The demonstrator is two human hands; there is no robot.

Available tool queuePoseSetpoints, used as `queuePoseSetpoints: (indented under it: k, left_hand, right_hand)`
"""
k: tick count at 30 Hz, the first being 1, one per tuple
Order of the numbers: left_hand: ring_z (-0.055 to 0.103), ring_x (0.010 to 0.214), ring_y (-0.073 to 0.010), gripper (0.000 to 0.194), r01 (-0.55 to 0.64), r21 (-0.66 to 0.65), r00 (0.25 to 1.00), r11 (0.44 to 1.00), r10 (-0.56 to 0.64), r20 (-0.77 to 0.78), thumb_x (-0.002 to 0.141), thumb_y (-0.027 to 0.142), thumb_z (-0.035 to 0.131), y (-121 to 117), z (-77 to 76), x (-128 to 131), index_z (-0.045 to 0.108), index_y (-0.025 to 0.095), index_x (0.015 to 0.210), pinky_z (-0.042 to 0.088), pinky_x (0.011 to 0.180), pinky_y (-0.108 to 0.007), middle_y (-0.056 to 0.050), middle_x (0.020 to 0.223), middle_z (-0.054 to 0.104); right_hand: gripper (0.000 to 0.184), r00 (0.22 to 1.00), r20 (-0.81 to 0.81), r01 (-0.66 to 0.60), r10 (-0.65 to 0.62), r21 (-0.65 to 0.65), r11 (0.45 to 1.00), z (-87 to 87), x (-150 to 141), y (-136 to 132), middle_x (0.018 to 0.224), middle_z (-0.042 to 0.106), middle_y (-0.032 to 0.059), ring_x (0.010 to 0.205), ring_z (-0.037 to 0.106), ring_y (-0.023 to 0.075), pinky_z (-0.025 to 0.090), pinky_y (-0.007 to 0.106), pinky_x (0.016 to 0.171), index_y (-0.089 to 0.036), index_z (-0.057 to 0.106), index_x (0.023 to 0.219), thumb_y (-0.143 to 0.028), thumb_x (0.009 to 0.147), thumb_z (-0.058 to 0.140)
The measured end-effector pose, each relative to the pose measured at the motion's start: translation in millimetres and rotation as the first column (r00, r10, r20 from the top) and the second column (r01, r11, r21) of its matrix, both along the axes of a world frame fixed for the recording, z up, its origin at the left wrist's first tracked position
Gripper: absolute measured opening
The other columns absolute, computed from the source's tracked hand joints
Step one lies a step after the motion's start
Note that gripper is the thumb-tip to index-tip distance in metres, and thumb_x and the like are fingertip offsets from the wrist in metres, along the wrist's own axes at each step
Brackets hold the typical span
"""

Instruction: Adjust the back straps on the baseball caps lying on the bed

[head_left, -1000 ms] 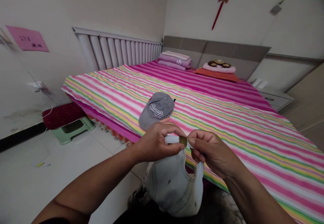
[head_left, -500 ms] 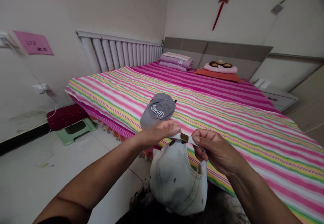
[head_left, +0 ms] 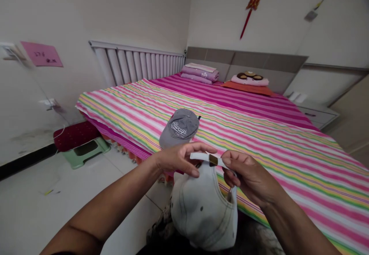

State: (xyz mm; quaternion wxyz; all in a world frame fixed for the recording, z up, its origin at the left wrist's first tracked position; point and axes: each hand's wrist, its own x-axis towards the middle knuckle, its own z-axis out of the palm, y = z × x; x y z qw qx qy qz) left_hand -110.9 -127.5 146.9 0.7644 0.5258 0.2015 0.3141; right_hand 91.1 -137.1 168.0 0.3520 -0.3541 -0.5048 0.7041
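Note:
A white baseball cap (head_left: 201, 209) hangs below my hands with its back opening toward the right. Its adjuster strap runs through a brass-coloured buckle (head_left: 213, 160), and the strap's free end sticks out to the left. My right hand (head_left: 242, 170) pinches the strap to the right of the buckle. Around the free end, my left hand (head_left: 184, 159) has its thumb and fingers spread apart; whether it touches the cap I cannot tell. A grey cap (head_left: 181, 126) with white lettering lies on the bed just beyond my left hand.
Striped cloth covers the bed (head_left: 273, 143). Folded purple bedding (head_left: 200, 73) and a pink pillow (head_left: 250, 80) rest near the headboard (head_left: 259, 63). On the floor at left stands a green stool (head_left: 86, 153) beside a dark red cushion (head_left: 75, 134). A radiator (head_left: 138, 61) lines the wall.
My left hand has let go of the strap and its fingers have spread, baring the strap's free end. My right hand keeps its pinch. The view has tilted slightly upward.

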Motion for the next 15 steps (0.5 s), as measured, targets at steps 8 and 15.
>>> queuePoseSetpoints:
  k: [8,15]
  left_hand:
    - [0.056,0.052,-0.0083,0.034,-0.236,-0.211,0.963,0.948,0.257,0.076,0.043,0.021,0.083,-1.7,-21.3,29.6,0.065,0.009,0.068,0.041,0.051,-0.018,-0.002,0.061,0.063]
    - [0.050,0.042,-0.0066,0.030,-0.173,-0.233,0.979,0.957,0.194,0.070,0.049,0.028,0.080,-2.6,-15.7,35.5,0.063,0.009,0.065,0.035,0.041,-0.016,-0.001,0.052,0.059]
  right_hand:
    - [0.027,1.000,-0.015,-0.024,0.023,-0.041,0.999,-6.7,4.0,-2.6,0.035,0.043,-0.0078,0.032,0.031,0.0033,0.027,0.018,0.038,-0.016,0.052,0.061,-0.034,0.063,0.071]
    - [0.025,0.997,-0.010,-0.072,0.071,-0.022,0.997,-7.2,1.4,-5.8,0.034,0.042,-0.0077,0.031,0.029,0.0028,0.024,0.018,0.037,-0.015,0.053,0.059,-0.033,0.064,0.070]
